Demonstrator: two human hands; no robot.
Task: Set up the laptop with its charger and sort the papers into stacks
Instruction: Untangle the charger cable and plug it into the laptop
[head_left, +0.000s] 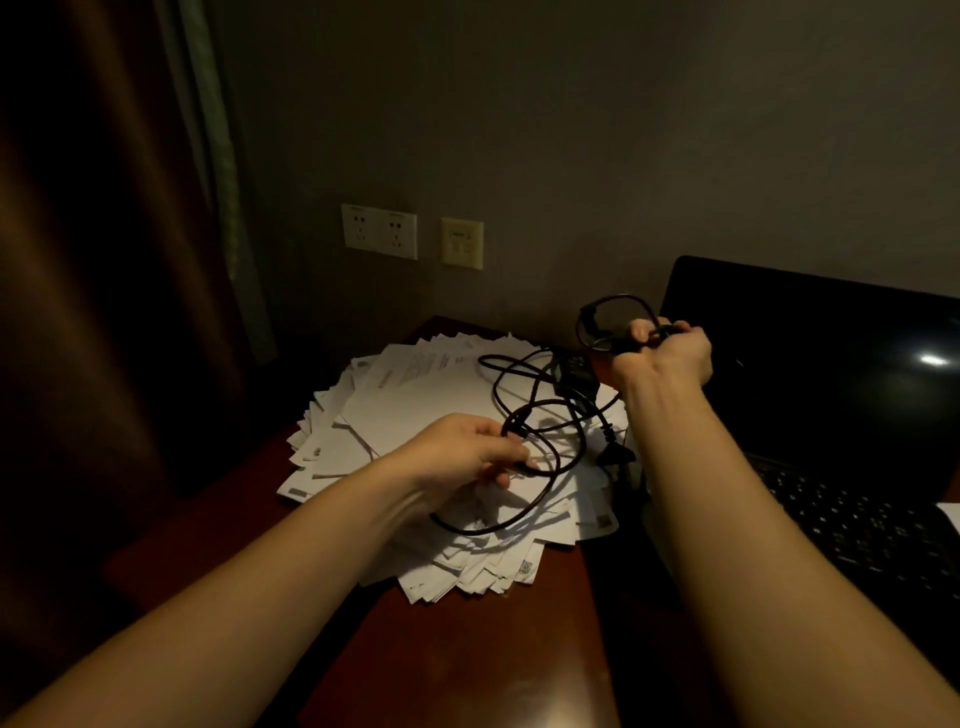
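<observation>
Head view: at far left hangs a dark curtain; on the wall beside it sit a white double socket and a yellowish plate; below them a reddish desk bears a loose, fanned heap of papers, unsorted, spread from the desk's back edge toward its middle; the left hand hovers over the heap, its fingers curled and pinching a loop of the black cord; the cord sprawls in tangled coils across the papers; the charger's brick lies at the heap's far right edge, near the wall; a plug hangs or rests at the heap's right side, which one cannot be told; the right hand is raised above the desk, closed in a fist round a bundle of cord loops, just beside the screen's left edge; the laptop stands open at right, screen dark, its keyboard facing the person.
</observation>
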